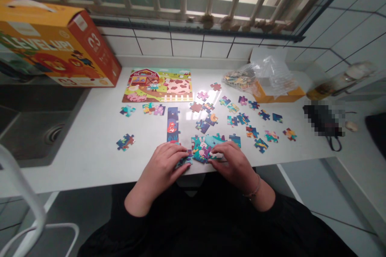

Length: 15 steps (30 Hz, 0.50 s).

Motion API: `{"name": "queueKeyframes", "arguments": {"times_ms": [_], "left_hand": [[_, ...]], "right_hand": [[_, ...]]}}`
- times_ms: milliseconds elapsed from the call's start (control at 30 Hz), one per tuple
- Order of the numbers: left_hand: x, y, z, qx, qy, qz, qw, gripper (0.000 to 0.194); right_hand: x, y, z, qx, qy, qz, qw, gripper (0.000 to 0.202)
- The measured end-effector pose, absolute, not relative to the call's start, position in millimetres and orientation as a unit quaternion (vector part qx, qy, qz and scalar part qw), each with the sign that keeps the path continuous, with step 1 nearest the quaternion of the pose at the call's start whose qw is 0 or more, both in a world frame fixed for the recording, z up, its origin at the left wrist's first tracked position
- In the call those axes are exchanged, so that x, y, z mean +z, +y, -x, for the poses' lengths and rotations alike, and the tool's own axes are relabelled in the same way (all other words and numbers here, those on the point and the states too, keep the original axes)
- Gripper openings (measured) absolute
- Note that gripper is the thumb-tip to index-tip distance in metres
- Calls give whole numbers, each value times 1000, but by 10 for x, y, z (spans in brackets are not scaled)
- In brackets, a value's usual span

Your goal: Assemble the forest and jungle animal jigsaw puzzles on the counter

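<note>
My left hand [164, 164] is closed on the lower end of a vertical strip of joined jigsaw pieces [173, 124], its fingers and thumb pinching the corner pieces by the counter's front edge. Just to the right lies a joined puzzle section [202, 148] with a white rabbit on teal, slightly tilted. A narrow gap shows between it and the pieces under my left hand. My right hand [233, 164] has its fingers curled over that section's right part, thumb at the lower edge, and covers some of it. A dark blue piece [235, 140] shows beyond my right fingers.
Loose jigsaw pieces [243, 119] lie to the right, and a piece cluster [126, 142] lies to the left. Behind are a farm picture board [177, 86], a puzzle box [93, 52] and an orange tray [280, 95] with plastic bags. A sink [30, 128] borders the left side.
</note>
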<state>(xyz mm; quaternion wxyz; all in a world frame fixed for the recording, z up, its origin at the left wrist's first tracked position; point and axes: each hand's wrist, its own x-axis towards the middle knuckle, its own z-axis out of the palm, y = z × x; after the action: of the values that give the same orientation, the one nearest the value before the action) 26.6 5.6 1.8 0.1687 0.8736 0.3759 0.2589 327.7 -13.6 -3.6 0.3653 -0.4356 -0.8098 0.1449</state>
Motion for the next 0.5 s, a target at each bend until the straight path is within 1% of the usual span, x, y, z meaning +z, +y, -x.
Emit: {"name": "queueKeyframes", "arguments": {"times_ms": [100, 200, 367, 500], "left_hand": [[13, 57, -267, 258, 376, -874, 168, 23], [3, 53, -267, 257, 379, -873, 168, 22], [-2, 51, -265, 259, 378, -873, 169, 21], [-2, 55, -262, 259, 376, -874, 169, 19]], "right_hand": [[-11, -151, -3205, 150, -827, 436, 322, 45], [-22, -157, -3148, 147, -832, 452, 288, 54], [-28, -152, -3135, 162, -823, 462, 289, 53], [16, -136, -3274, 144, -818, 459, 315, 42]]}}
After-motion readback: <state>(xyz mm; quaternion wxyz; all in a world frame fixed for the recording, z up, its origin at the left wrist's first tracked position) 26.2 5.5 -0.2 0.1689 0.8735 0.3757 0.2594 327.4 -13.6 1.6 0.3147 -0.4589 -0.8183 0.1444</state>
